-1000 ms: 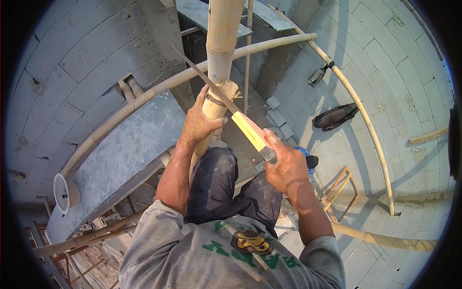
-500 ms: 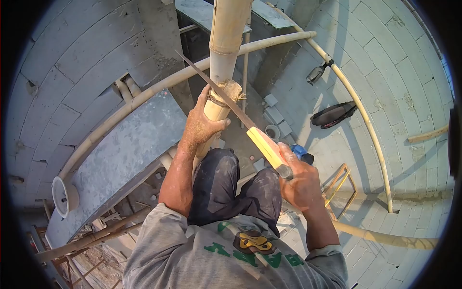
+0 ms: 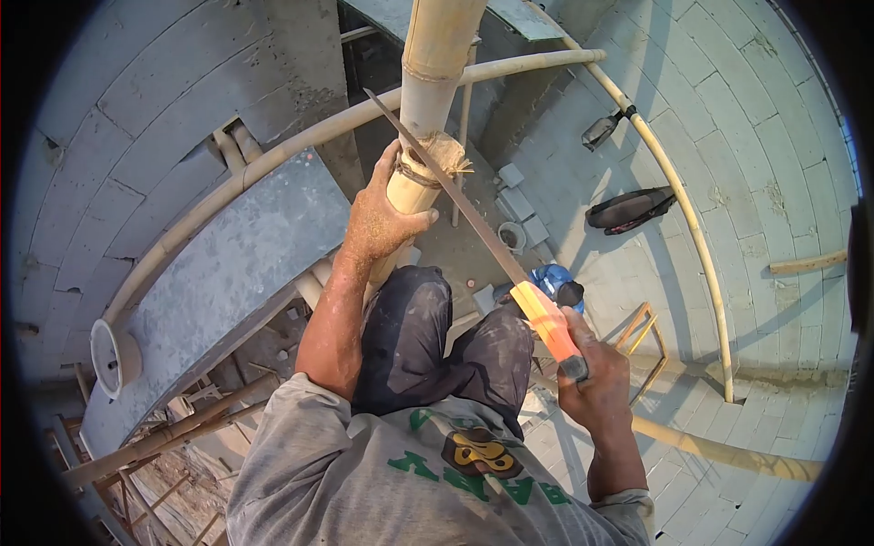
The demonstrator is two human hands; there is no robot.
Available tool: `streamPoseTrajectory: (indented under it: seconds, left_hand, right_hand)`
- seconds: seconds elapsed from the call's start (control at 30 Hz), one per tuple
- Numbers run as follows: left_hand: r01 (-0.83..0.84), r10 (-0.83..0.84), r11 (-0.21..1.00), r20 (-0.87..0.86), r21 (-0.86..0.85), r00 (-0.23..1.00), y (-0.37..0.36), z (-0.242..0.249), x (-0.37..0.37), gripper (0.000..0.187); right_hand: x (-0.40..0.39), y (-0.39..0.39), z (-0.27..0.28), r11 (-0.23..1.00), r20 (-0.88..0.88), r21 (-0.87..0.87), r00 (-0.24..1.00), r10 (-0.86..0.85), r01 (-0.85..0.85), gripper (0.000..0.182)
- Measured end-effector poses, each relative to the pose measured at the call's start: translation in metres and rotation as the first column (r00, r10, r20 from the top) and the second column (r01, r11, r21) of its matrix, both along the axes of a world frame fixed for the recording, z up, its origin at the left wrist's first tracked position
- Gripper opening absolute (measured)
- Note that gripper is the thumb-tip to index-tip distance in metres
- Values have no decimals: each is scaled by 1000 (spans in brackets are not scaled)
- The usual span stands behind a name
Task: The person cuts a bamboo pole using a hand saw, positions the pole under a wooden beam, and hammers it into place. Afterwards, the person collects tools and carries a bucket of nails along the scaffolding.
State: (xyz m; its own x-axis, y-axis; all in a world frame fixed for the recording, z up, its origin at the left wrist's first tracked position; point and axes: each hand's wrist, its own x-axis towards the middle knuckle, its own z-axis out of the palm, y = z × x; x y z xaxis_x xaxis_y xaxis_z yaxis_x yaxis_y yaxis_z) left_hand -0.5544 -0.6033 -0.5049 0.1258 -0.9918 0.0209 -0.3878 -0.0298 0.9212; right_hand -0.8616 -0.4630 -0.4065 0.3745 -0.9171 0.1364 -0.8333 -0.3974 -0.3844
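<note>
My left hand [image 3: 384, 218] is wrapped round an upright bamboo pole [image 3: 414, 187], just below a cut in it. Across the cut lies the blade of a hand saw [image 3: 482, 229], slanting from upper left to lower right. Pale frayed fibres stick out on the right side of the cut. My right hand [image 3: 594, 369] grips the saw's yellow and orange handle [image 3: 544, 320], out to the right of my knees. Above the cut, a thicker bamboo length [image 3: 437, 68] rises out of the view. Sawdust clings to my left hand.
A long bamboo rail [image 3: 264, 168] crosses behind the pole. On the left, a grey board [image 3: 237, 237] carries a white bucket [image 3: 116, 357]. A black bag [image 3: 628, 211] and a bottle [image 3: 599, 133] hang on the right. Far below, a person in a blue helmet [image 3: 552, 278] is visible.
My right hand has drawn the saw back, down and to the right, so more blade shows on the near side of the bamboo. My left hand keeps its hold.
</note>
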Motion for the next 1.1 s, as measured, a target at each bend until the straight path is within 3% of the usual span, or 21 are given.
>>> streamPoseTrajectory:
  seconds: [0.1, 0.2, 0.37, 0.47, 0.63, 0.73, 0.77, 0.87, 0.93, 1.03, 1.1]
  left_hand:
    - [4, -4, 999, -3, -32, 1000, -3, -3, 2, 110]
    - [0, 0, 1000, -8, -26, 1000, -7, -3, 5, 111]
    - [13, -13, 1000, -14, -24, 1000, -5, -1, 2, 111]
    - [4, -6, 999, -22, -48, 1000, -7, -5, 5, 110]
    - [40, -46, 997, -101, -64, 994, -9, -6, 1, 110]
    - [5, -10, 998, -76, -64, 997, -8, -13, 6, 110]
    - [5, -8, 998, -54, -65, 998, -6, -11, 5, 110]
    - [9, -11, 996, -29, -92, 1000, -8, -9, 5, 110]
    - [0, -3, 996, -40, -85, 999, -8, -10, 4, 110]
    - [-7, 6, 999, -27, -44, 1000, -8, -9, 4, 110]
    - [16, -19, 999, -90, -31, 996, -10, -4, 1, 111]
  right_hand:
    - [54, -56, 1, 999, 33, -14, 999, 35, -34, 76]
    - [73, -77, -4, 999, -97, 44, 995, -8, 12, 75]
    - [-12, 10, -12, 998, 63, -37, 997, -53, 55, 63]
    - [-16, -7, 3, 996, 124, 29, 989, -85, 82, 64]
    - [-21, 16, 17, 994, 42, 97, 998, -52, 48, 70]
    - [-41, 40, 21, 998, 31, 32, 998, -55, 54, 73]
    - [-37, 42, 22, 998, -33, 20, 998, -54, 54, 70]
    - [1, -3, 3, 998, 41, -55, 999, -22, 24, 68]
    - [55, -59, -8, 998, -22, 9, 998, -60, 60, 64]
    - [66, -71, -12, 999, 36, -48, 999, -10, 12, 64]
    - [30, -36, -1, 999, -29, -24, 999, -39, 38, 64]
